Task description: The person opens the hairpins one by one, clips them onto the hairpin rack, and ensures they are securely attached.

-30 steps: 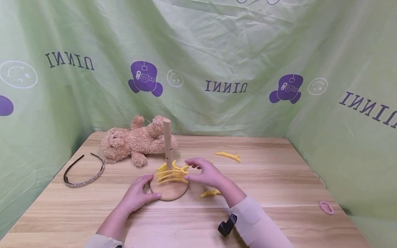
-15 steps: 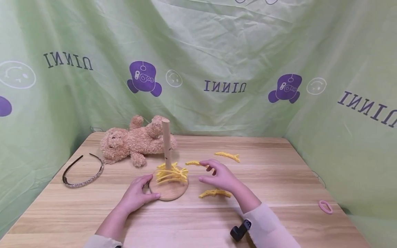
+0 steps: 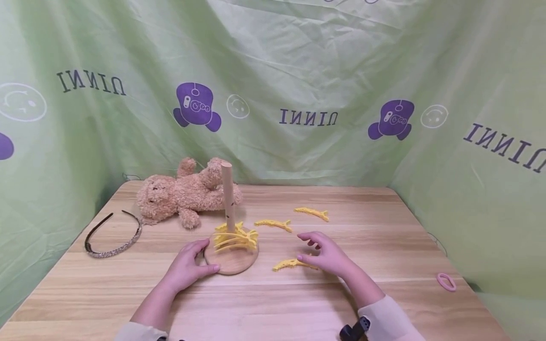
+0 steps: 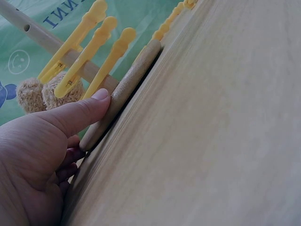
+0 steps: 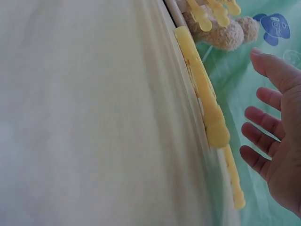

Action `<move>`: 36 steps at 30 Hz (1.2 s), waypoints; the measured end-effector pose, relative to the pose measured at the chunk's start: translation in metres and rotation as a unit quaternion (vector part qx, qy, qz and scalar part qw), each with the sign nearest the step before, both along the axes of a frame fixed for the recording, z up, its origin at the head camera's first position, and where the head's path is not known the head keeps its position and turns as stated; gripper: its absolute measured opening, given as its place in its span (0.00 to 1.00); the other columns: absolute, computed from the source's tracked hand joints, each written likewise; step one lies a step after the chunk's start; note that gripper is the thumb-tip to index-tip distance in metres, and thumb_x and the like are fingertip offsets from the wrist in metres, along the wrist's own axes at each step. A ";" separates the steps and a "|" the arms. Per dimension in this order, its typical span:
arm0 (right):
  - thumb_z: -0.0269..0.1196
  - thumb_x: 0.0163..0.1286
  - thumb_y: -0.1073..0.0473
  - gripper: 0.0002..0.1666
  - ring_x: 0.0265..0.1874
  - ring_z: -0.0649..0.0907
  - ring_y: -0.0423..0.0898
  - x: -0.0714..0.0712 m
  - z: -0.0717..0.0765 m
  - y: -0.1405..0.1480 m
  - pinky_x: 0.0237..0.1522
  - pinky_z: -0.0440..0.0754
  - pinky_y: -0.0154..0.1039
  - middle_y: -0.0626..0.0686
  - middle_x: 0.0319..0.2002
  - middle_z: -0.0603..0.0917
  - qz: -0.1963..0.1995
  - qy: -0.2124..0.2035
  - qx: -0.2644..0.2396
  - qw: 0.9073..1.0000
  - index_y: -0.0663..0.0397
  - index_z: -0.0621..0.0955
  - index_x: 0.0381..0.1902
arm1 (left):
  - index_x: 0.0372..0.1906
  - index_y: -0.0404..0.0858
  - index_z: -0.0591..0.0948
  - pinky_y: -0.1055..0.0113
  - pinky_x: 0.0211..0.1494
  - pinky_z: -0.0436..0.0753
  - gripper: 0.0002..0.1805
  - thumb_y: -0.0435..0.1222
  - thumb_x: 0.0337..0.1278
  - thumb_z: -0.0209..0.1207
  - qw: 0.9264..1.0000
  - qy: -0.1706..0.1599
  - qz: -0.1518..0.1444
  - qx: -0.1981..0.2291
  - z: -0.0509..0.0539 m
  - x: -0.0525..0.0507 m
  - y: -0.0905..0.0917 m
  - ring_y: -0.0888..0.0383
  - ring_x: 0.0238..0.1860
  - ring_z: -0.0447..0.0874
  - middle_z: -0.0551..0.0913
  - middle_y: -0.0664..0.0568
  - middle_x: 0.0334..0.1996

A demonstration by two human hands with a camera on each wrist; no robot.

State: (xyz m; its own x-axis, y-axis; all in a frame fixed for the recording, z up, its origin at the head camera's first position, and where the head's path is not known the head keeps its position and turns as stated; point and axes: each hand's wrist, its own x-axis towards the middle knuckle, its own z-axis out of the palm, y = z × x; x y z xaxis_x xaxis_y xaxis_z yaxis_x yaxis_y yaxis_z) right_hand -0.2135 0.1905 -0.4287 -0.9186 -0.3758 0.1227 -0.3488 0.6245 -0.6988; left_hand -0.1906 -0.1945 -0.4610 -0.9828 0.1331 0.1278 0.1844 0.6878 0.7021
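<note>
A round wooden base (image 3: 232,263) with an upright wooden post (image 3: 228,196) stands on the table, several yellow clips (image 3: 236,240) clustered around the post's foot. My left hand (image 3: 187,267) grips the base's left edge; in the left wrist view the thumb of the hand (image 4: 42,146) lies on the rim. With nothing in it, my right hand (image 3: 326,255) hovers over a loose yellow clip (image 3: 286,264), partly hiding it. In the right wrist view the fingers of the hand (image 5: 280,122) are spread, apart from the nearest clip (image 5: 202,89).
Two more loose clips lie behind, one nearer the base (image 3: 273,224) and one farther back (image 3: 312,213). A plush bear (image 3: 187,194) lies at the back left, a headband (image 3: 113,251) at the left. A pink ring (image 3: 446,282) is at the right edge.
My right hand has moved away from the clips at the post, rightward and toward the near side, uncovering the loose clip behind it. My left hand has stayed on the base.
</note>
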 end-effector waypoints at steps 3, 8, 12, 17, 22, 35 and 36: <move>0.72 0.58 0.47 0.34 0.51 0.78 0.50 0.003 -0.004 0.008 0.53 0.79 0.46 0.54 0.56 0.81 -0.010 -0.005 0.007 1.000 0.51 0.78 0.61 | 0.66 0.26 0.69 0.36 0.72 0.62 0.49 0.50 0.40 0.75 1.000 0.001 0.000 0.000 0.001 0.000 0.000 0.31 0.68 0.64 0.71 0.30 0.65; 0.72 0.58 0.45 0.36 0.52 0.78 0.48 0.006 -0.011 0.019 0.56 0.78 0.48 0.51 0.54 0.82 -0.019 -0.017 0.016 1.000 0.50 0.77 0.62 | 0.66 0.26 0.69 0.36 0.72 0.62 0.50 0.50 0.40 0.75 1.000 0.001 -0.001 0.000 0.002 0.000 0.000 0.31 0.68 0.64 0.71 0.30 0.66; 0.73 0.57 0.45 0.35 0.56 0.78 0.51 0.008 -0.017 0.024 0.61 0.76 0.53 0.52 0.55 0.82 -0.020 -0.017 0.024 0.999 0.51 0.78 0.60 | 0.66 0.26 0.69 0.36 0.72 0.62 0.50 0.50 0.40 0.75 1.000 -0.001 -0.001 -0.001 0.001 -0.001 -0.001 0.31 0.68 0.64 0.70 0.30 0.66; 0.74 0.54 0.45 0.35 0.58 0.79 0.54 0.008 -0.024 0.027 0.64 0.74 0.56 0.52 0.54 0.82 -0.014 0.004 0.037 0.999 0.53 0.80 0.57 | 0.66 0.26 0.69 0.35 0.71 0.62 0.50 0.50 0.40 0.75 1.000 0.005 0.000 0.001 0.001 -0.001 -0.001 0.31 0.68 0.64 0.71 0.30 0.65; 0.75 0.52 0.46 0.33 0.56 0.79 0.53 0.008 -0.030 0.029 0.62 0.75 0.53 0.50 0.52 0.83 -0.004 0.025 0.048 0.999 0.51 0.82 0.55 | 0.66 0.26 0.70 0.36 0.71 0.62 0.49 0.49 0.40 0.75 1.000 0.004 0.000 0.004 0.001 0.000 -0.001 0.31 0.67 0.64 0.71 0.30 0.65; 0.74 0.55 0.47 0.21 0.52 0.79 0.49 0.009 -0.030 0.030 0.59 0.77 0.47 0.47 0.48 0.82 -0.005 0.026 0.052 0.998 0.45 0.84 0.46 | 0.66 0.26 0.69 0.35 0.72 0.61 0.50 0.49 0.40 0.75 1.000 -0.004 0.000 0.000 0.003 0.001 0.000 0.30 0.68 0.63 0.70 0.31 0.66; 0.74 0.55 0.47 0.21 0.52 0.79 0.49 0.008 -0.030 0.030 0.59 0.77 0.47 0.46 0.48 0.82 -0.006 0.027 0.052 0.998 0.44 0.84 0.46 | 0.66 0.26 0.69 0.35 0.72 0.61 0.49 0.49 0.40 0.75 1.000 -0.003 -0.001 0.001 0.003 0.001 0.000 0.30 0.68 0.63 0.70 0.30 0.66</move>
State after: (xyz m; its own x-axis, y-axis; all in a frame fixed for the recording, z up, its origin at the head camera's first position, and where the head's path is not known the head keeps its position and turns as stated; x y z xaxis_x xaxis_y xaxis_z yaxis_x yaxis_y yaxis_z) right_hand -0.2052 0.2209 -0.4590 -0.9164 -0.3777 0.1322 -0.3756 0.6977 -0.6101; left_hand -0.1892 -0.1940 -0.4579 -0.9835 0.1341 0.1214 0.1805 0.6862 0.7047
